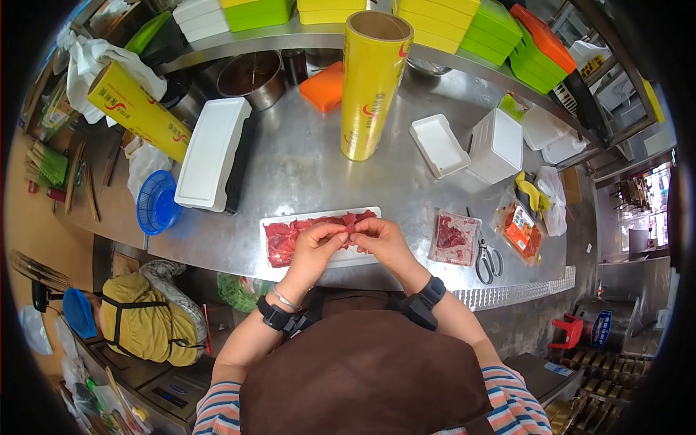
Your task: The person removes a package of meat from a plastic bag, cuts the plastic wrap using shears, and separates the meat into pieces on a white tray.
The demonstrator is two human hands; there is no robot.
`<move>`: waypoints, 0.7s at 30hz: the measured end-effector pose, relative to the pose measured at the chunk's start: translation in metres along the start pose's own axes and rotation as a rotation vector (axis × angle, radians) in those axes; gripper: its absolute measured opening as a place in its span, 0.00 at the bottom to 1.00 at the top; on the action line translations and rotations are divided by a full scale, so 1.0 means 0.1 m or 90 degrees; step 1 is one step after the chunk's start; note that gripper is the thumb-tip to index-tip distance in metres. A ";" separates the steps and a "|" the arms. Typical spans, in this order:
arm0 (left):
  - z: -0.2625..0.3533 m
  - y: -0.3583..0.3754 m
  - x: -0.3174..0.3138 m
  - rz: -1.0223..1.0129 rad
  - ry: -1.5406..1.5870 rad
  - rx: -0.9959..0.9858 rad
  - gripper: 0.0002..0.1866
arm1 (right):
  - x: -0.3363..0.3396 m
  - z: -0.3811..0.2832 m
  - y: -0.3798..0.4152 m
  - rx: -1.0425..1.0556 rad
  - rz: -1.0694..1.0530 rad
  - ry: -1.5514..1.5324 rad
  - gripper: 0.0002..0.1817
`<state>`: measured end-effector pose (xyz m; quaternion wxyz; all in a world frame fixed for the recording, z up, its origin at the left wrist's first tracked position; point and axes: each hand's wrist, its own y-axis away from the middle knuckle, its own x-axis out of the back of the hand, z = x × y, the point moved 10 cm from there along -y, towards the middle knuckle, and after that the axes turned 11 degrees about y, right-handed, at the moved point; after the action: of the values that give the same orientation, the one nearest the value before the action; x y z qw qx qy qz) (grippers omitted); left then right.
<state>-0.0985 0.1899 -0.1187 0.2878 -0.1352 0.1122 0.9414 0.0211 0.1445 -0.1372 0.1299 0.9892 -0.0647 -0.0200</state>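
Note:
A white tray (271,274) lies at the near edge of the steel table, with slices of raw red meat (283,243) covering its left part and far side. Over the tray's middle, my left hand (317,245) pinches a slice of meat between thumb and fingers. My right hand (380,245) meets it there, its fingertips closed on the same slice. The two hands nearly touch, and they hide part of the tray and the held slice.
Right of the tray lie a clear pack of meat (454,238), black-handled scissors (489,262) and another food pack (522,230). A tall yellow film roll (371,94) stands behind. A white-lidded box (210,156) and blue basket (158,203) are left. Another person (141,319) is at lower left.

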 end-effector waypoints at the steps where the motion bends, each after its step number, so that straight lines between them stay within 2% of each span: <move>1: -0.01 0.00 0.00 0.000 0.001 0.001 0.08 | 0.01 -0.01 0.01 -0.001 0.001 0.000 0.06; 3: -0.13 0.02 0.11 0.071 0.052 0.069 0.09 | 0.03 0.07 0.03 -0.085 0.014 -0.017 0.06; 6: -0.22 0.02 0.15 0.088 0.121 0.120 0.09 | 0.02 0.15 0.04 -0.123 -0.010 -0.068 0.07; 10: -0.19 0.00 0.11 0.064 0.146 0.118 0.08 | -0.03 0.14 0.05 -0.147 0.003 -0.170 0.10; 12: -0.14 0.01 0.06 0.045 0.092 0.114 0.07 | -0.12 0.08 0.06 -0.174 -0.022 -0.236 0.14; 15: -0.14 0.01 0.00 -0.030 0.062 0.088 0.07 | -0.11 0.15 0.01 -0.131 -0.038 -0.220 0.18; 21: -0.20 0.01 0.13 0.013 0.031 0.103 0.07 | -0.01 0.18 -0.04 -0.106 -0.092 -0.147 0.19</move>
<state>-0.1061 0.1901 -0.1415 0.2856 -0.1330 0.1961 0.9286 0.0191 0.1441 -0.1553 0.2011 0.9683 -0.0056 -0.1478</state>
